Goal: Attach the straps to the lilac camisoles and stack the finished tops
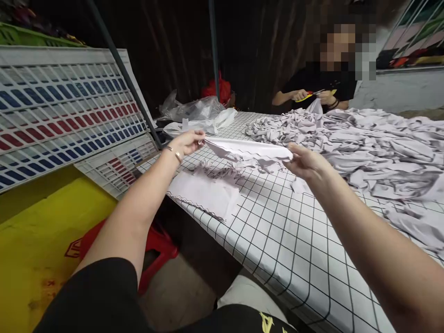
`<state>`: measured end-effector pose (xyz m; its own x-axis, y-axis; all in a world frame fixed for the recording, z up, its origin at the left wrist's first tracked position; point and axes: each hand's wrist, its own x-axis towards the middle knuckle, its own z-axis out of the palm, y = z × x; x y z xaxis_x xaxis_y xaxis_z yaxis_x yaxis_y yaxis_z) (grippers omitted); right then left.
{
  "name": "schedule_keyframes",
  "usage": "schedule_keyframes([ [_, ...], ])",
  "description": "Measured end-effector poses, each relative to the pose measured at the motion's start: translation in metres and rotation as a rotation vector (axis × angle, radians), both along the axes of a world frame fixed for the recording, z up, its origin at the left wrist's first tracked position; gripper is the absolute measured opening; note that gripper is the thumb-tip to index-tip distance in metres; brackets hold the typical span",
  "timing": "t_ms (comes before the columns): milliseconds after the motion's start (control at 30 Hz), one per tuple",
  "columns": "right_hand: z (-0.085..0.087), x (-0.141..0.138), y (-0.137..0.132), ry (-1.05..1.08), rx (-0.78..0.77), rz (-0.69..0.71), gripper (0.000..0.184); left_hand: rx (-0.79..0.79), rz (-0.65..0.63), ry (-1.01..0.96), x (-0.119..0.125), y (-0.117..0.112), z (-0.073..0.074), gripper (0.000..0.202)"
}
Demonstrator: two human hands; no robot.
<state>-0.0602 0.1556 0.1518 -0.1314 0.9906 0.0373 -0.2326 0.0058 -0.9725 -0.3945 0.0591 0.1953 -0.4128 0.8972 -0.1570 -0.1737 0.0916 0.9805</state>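
Between my two hands a pale pinkish-white fabric piece (249,149) with a dark wavy stitched edge is stretched above the table. My left hand (189,141) pinches its left end, and a bracelet sits on that wrist. At the other end, the fingers of my right hand (303,161) are closed on the cloth. Below and to the left, a neat stack of similar fabric pieces (204,194) lies flat near the table's edge, its border showing the same wavy stitching. A large heap of crumpled pale fabric (364,143) spreads over the right side.
A black-and-white grid tablecloth (277,236) covers the table. Across it, a person (312,88) holds scissors (307,96) and cloth. Clear plastic bags (194,113) lie at the far left corner. Left are white slatted crates (62,111), a red stool (159,249) and a yellow surface (45,240).
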Motion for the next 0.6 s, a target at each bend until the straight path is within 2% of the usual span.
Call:
schedule_keyframes([
  [67, 0.007, -0.040, -0.001, 0.105, -0.219, 0.102, 0.014, 0.012, 0.049, 0.035, -0.039, 0.005, 0.014, 0.021],
  [133, -0.005, -0.068, -0.018, 0.138, -0.378, 0.210, 0.012, -0.024, 0.072, 0.072, -0.072, -0.004, 0.009, 0.019],
  [200, -0.030, -0.087, -0.045, 0.096, -0.438, 0.283, 0.011, -0.128, 0.045, 0.095, -0.098, -0.023, -0.015, 0.015],
  [267, -0.063, -0.097, -0.076, 0.044, -0.476, 0.367, 0.012, -0.274, -0.007, 0.103, -0.113, -0.047, -0.051, 0.014],
  [333, -0.091, -0.102, -0.102, -0.017, -0.510, 0.440, 0.011, -0.377, -0.012, 0.135, -0.121, -0.071, -0.090, 0.019],
  [400, -0.110, -0.103, -0.120, -0.073, -0.539, 0.458, 0.010, -0.423, -0.014, 0.159, -0.123, -0.089, -0.122, 0.024],
  [433, -0.115, -0.103, -0.125, -0.094, -0.544, 0.449, 0.011, -0.431, -0.018, 0.172, -0.123, -0.095, -0.133, 0.027],
  [500, -0.119, -0.101, -0.129, -0.122, -0.536, 0.435, 0.013, -0.437, -0.028, 0.211, -0.124, -0.102, -0.145, 0.031],
  [600, -0.122, -0.096, -0.127, -0.148, -0.503, 0.421, 0.017, -0.442, -0.020, 0.321, -0.126, -0.102, -0.147, 0.035],
])
